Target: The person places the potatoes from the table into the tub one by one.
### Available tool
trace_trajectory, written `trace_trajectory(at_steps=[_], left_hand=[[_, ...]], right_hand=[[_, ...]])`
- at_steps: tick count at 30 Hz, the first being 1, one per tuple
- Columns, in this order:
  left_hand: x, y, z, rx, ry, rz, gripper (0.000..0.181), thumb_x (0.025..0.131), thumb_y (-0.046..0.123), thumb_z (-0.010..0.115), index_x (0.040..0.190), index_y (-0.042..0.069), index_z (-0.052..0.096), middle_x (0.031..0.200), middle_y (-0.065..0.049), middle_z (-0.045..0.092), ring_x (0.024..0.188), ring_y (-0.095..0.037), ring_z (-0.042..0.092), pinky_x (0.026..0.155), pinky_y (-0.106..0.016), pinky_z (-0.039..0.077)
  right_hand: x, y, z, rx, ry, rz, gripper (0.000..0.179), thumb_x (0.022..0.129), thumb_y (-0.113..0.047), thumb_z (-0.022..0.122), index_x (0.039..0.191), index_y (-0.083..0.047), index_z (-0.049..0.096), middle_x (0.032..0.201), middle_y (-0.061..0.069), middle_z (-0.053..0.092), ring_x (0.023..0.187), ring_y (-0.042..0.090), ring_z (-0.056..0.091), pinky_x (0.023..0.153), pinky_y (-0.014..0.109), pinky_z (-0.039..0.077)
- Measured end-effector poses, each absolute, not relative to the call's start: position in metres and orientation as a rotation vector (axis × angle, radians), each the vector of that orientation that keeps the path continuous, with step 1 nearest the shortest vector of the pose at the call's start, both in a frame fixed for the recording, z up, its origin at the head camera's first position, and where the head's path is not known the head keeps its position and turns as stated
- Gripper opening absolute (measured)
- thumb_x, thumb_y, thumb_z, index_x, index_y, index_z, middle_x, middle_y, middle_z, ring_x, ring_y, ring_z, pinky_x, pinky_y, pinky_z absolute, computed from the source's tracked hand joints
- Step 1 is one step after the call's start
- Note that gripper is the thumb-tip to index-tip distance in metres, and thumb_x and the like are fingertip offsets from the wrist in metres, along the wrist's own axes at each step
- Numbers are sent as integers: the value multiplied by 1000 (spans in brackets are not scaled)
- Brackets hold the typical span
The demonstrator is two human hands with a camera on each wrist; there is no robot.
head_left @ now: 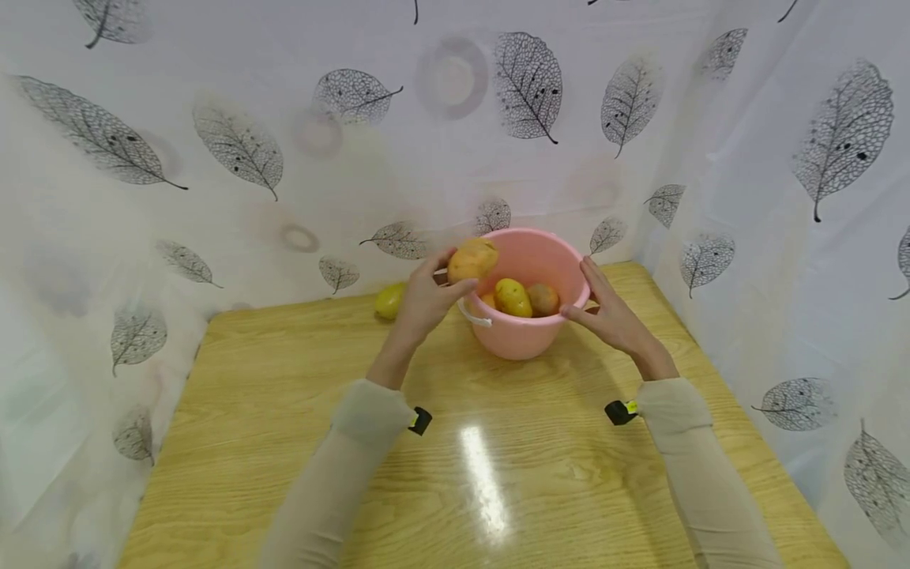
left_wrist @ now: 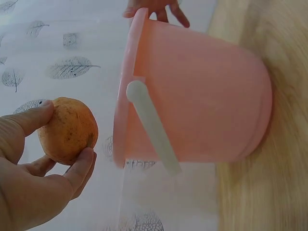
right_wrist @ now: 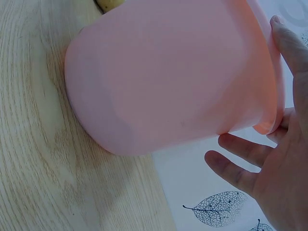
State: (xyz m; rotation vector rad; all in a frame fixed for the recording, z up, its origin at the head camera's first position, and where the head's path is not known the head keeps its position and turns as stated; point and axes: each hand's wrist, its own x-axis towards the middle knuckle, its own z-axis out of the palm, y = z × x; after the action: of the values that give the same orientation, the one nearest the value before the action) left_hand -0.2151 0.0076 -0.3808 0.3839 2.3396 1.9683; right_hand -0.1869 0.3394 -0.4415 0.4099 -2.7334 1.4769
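My left hand [head_left: 426, 304] holds an orange-yellow mango [head_left: 472, 261] between thumb and fingertips, beside the left rim of a pink bucket [head_left: 515, 336]. In the left wrist view the mango [left_wrist: 72, 132] shows dark specks and stands apart from the bucket wall. Inside the bucket lie a yellow fruit [head_left: 513, 298] and a brownish round one [head_left: 543, 299], with an orange one partly hidden at the left. At the opposite rim, my right hand [head_left: 607, 312] rests with thumb and fingers spread; in the right wrist view its thumb [right_wrist: 288, 43] touches the rim.
A yellow-green fruit [head_left: 389, 302] lies on the wooden table [head_left: 284, 411] by the back edge, left of the bucket. The bucket's white handle [left_wrist: 151, 127] hangs down its left side. Leaf-print sheeting [head_left: 370, 174] rises behind the table and along both sides.
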Motion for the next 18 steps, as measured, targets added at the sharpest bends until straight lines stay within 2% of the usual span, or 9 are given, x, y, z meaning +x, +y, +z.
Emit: trace_trajectory(at_steps=[7, 9, 15, 18], left_hand=[[-218, 21, -382, 374, 2351, 1921, 70, 91, 22, 83, 151, 6, 51, 137, -13, 59, 121, -29, 62, 96, -37, 57], [-219, 25, -383, 365, 2344, 1912, 70, 91, 23, 83, 151, 7, 51, 137, -11, 59, 121, -27, 62, 96, -36, 57], [-222, 35, -386, 394, 2362, 1902, 69, 91, 15, 82, 151, 4, 50, 137, -16, 60, 120, -30, 63, 97, -37, 56], [-224, 37, -389, 390, 2457, 1817, 70, 92, 18, 81, 152, 3, 49, 139, -17, 59, 121, -30, 59, 101, -39, 53]], right_hand=[[-188, 338, -441, 399, -2742, 1475, 95, 101, -22, 70, 167, -16, 2, 173, 5, -7, 143, 40, 40, 100, 42, 52], [-188, 338, -441, 399, -2746, 1473, 95, 101, -23, 70, 167, -16, 2, 173, 4, -7, 143, 40, 41, 99, 40, 52], [-188, 338, -441, 400, -2735, 1485, 95, 100, -22, 71, 167, -15, 3, 173, 4, -7, 143, 41, 41, 92, 19, 51], [-188, 338, -442, 398, -2728, 1492, 95, 100, -21, 71, 167, -15, 4, 173, 4, -7, 143, 40, 41, 91, 17, 50]])
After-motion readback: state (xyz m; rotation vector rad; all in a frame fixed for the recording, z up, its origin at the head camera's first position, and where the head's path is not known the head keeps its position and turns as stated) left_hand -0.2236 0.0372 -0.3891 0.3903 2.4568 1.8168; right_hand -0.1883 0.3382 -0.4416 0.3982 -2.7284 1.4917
